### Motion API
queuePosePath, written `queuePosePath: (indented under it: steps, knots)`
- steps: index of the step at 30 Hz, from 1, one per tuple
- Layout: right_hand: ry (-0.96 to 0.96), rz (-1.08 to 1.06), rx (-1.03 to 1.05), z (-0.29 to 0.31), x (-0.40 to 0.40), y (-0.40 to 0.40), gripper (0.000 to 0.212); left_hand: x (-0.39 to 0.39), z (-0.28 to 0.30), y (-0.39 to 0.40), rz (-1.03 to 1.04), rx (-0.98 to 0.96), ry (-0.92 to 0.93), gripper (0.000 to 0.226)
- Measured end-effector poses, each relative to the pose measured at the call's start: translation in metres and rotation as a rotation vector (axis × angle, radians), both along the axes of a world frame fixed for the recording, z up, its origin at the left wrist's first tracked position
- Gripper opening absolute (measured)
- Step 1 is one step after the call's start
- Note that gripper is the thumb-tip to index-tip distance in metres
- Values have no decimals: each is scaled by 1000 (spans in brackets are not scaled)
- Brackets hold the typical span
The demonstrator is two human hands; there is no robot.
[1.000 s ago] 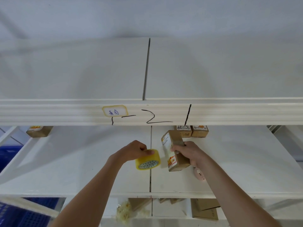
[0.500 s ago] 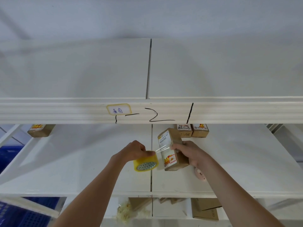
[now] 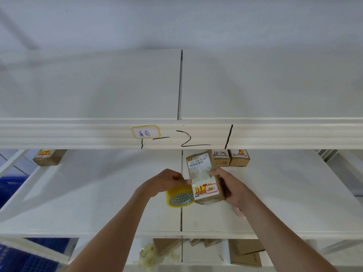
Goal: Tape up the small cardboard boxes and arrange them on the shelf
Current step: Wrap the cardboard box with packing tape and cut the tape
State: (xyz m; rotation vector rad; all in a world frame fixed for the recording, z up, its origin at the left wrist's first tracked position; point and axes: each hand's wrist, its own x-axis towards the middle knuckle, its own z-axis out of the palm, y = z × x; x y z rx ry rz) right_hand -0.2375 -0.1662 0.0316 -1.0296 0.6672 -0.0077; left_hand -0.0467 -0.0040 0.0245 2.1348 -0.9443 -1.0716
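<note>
- Right hand [image 3: 228, 185] wraps its fingers round the small cardboard box [image 3: 205, 177], held tilted above the white shelf [image 3: 98, 203].
- Left hand [image 3: 167, 181] grips the yellow tape roll [image 3: 179, 197], which touches the box's left edge; clear tape lies across the labelled face.
- Two more boxes [image 3: 229, 158] stand at the back of the shelf.
- Risk, as judged: uneven pull on the roll could wrinkle the strip or skew it off the seam.
</note>
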Motion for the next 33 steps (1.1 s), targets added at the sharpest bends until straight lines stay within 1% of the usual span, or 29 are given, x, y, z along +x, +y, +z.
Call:
queuePosePath:
  steps: [4,9,13,15,16,18,20,21,22,24,26,29,33]
  knots:
    - [9,6,-33,-4,1,1,50,0,-3,4,-6,-31,13,35]
    - [3,-29,-85,-8,-1,-2,57,1,-7,4,23,-20,-46,44]
    - [57,-152,-99,-8,5,4,44,-1,-9,0,30,-1,-91,39]
    - [134,-80,-216,-2,8,10,41,-3,-10,-2,27,26,-131,38]
    - [185,5,-319,0,9,13,45,-4,-11,-4,29,36,-153,38]
    - [289,142,-548,2,14,21,65,-7,-12,-7,28,46,-191,36]
    - [377,116,-710,-1,20,27,91,-10,-11,-11,27,50,-206,36]
    - [398,85,-762,-3,22,29,100,-12,-9,-12,24,52,-212,37]
    - [409,61,-801,-5,24,31,104,-13,-7,-13,13,56,-225,40]
    - [414,19,-823,-10,25,31,101,-13,-3,-14,-29,69,-240,45]
    - [417,-11,-812,-15,25,29,97,-10,0,-12,-66,76,-194,45]
    - [434,25,-837,-16,24,27,98,-6,0,-7,-124,98,-172,33]
    - [469,62,-819,-16,21,29,101,-6,-4,-6,-136,124,-219,38]
